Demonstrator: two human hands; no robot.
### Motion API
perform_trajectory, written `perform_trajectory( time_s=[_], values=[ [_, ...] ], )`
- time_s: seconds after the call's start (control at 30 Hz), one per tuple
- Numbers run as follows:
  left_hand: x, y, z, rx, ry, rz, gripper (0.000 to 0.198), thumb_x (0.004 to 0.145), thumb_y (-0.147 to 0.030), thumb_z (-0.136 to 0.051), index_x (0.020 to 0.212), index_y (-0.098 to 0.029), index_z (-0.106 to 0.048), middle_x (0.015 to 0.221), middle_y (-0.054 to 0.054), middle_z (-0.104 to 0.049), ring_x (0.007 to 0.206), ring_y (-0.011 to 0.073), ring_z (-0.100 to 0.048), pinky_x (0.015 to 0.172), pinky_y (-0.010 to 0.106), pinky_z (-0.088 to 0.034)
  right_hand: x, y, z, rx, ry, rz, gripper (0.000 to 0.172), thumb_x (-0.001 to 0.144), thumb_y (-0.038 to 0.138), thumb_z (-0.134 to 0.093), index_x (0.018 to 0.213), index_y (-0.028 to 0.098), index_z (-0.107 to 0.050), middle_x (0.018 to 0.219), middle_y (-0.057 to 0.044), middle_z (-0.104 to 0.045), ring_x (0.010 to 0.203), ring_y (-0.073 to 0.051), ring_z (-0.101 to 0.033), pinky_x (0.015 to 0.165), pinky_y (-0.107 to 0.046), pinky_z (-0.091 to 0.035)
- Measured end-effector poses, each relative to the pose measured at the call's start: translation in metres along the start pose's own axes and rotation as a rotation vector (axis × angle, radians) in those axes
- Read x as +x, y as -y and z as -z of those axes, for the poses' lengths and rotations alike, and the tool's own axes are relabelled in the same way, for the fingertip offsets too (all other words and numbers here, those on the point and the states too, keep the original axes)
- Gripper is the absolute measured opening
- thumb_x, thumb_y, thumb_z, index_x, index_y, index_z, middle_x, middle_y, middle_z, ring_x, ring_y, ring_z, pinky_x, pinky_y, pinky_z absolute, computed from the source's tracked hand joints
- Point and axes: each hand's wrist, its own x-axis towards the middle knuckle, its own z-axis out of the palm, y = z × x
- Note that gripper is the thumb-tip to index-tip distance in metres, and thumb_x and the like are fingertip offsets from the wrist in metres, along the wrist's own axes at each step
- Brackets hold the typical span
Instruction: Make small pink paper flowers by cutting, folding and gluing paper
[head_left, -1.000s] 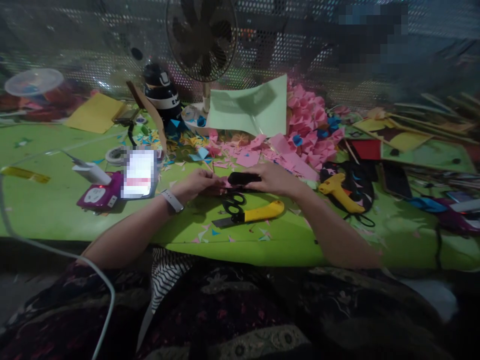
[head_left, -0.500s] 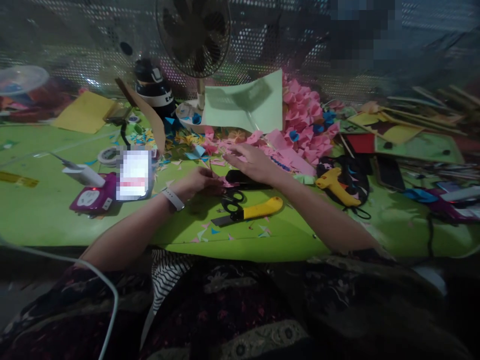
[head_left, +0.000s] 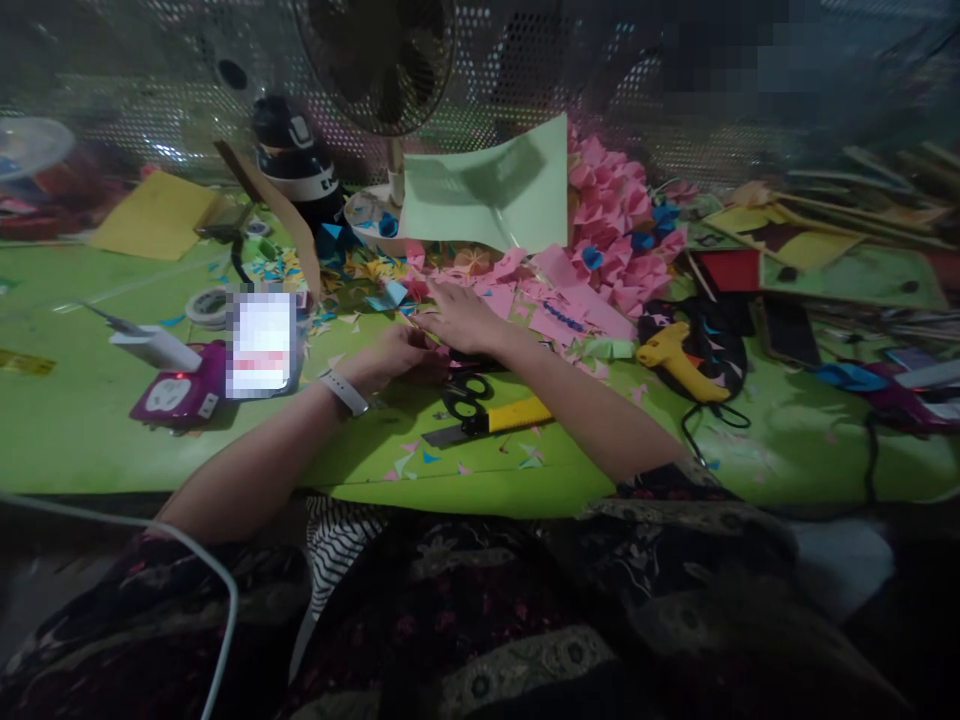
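My left hand [head_left: 397, 357], with a white band at the wrist, is closed in a pinch at a small piece of pink paper [head_left: 444, 353] low over the table. Fingers stretched out, my right hand [head_left: 463, 320] reaches across beside it, above a black object mostly hidden under the palm. Just below the hands lie black-handled scissors [head_left: 466, 397]. A yellow cutter knife [head_left: 517, 415] rests against them, its blade to the left and its far end covered by my right forearm. Pink paper pieces [head_left: 495, 300] spread beyond my fingertips.
Behind stand a pale green sheet [head_left: 487, 195], a pile of folded pink paper [head_left: 619, 215], a dark bottle [head_left: 300, 180] and a fan [head_left: 379, 60]. A lit phone [head_left: 262, 345] and purple power socket [head_left: 180, 385] are left; a yellow glue gun [head_left: 682, 362] is right.
My right hand has moved left, closer to my left hand, and its forearm now covers the end of the cutter knife. My left hand stays nearly in place. The view has shifted slightly.
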Motion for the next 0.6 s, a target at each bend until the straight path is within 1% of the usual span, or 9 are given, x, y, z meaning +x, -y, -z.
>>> perform_trajectory(
  time_s=[0.1,0.17,0.27,0.4,0.53,0.6],
  values=[
    [-0.0027,-0.0021,-0.0013,0.030,-0.010,0.013,0.020,0.076,-0.004,-0.072,0.063,-0.015,-0.061,0.064,0.001,-0.069,0.060,0.0115,-0.068,0.072,0.028,-0.060,0.0005,0.0003,0.0009,0.016,0.003,0.006,0.077,0.095,0.063,-0.035,0.157,0.018,-0.024,0.159,-0.016,-0.034,0.147,-0.040,-0.027,0.117,-0.058,-0.024],
    [-0.0038,-0.0032,-0.0016,0.032,-0.018,0.017,0.021,0.074,-0.004,-0.073,0.063,-0.015,-0.060,0.065,0.002,-0.070,0.061,0.0120,-0.068,0.073,0.029,-0.060,0.0013,-0.0001,0.0014,0.025,-0.010,0.018,0.076,0.095,0.064,-0.034,0.157,0.020,-0.025,0.158,-0.015,-0.036,0.148,-0.039,-0.026,0.117,-0.058,-0.025],
    [-0.0039,-0.0036,-0.0011,0.031,-0.024,0.019,0.020,0.073,-0.004,-0.074,0.063,-0.015,-0.060,0.066,0.001,-0.070,0.062,0.0124,-0.069,0.074,0.030,-0.060,0.0013,0.0009,0.0020,0.011,-0.006,0.013,0.076,0.096,0.061,-0.034,0.157,0.017,-0.025,0.157,-0.017,-0.037,0.147,-0.039,-0.028,0.117,-0.055,-0.026],
    [-0.0041,-0.0036,-0.0005,0.055,-0.011,0.015,0.018,0.075,-0.004,-0.070,0.065,-0.016,-0.063,0.068,0.000,-0.071,0.063,0.0124,-0.069,0.075,0.031,-0.059,-0.0004,0.0042,0.0026,-0.008,0.004,-0.009,0.074,0.097,0.058,-0.036,0.156,0.014,-0.026,0.157,-0.019,-0.036,0.145,-0.040,-0.032,0.116,-0.055,-0.027],
    [-0.0059,-0.0041,-0.0010,0.066,-0.008,0.001,0.018,0.078,-0.005,-0.068,0.066,-0.017,-0.064,0.070,0.001,-0.071,0.064,0.0121,-0.069,0.076,0.031,-0.059,0.0012,0.0031,0.0002,-0.006,0.012,0.000,0.075,0.096,0.060,-0.035,0.156,0.014,-0.027,0.157,-0.020,-0.036,0.144,-0.040,-0.032,0.115,-0.056,-0.028],
    [-0.0060,-0.0042,-0.0010,0.072,-0.010,-0.002,0.018,0.078,-0.004,-0.067,0.067,-0.017,-0.064,0.069,0.001,-0.071,0.064,0.0117,-0.069,0.074,0.030,-0.059,0.0042,-0.0002,-0.0032,-0.004,0.006,0.005,0.076,0.096,0.062,-0.034,0.155,0.014,-0.028,0.156,-0.020,-0.038,0.143,-0.040,-0.034,0.114,-0.056,-0.029]
  ],
)
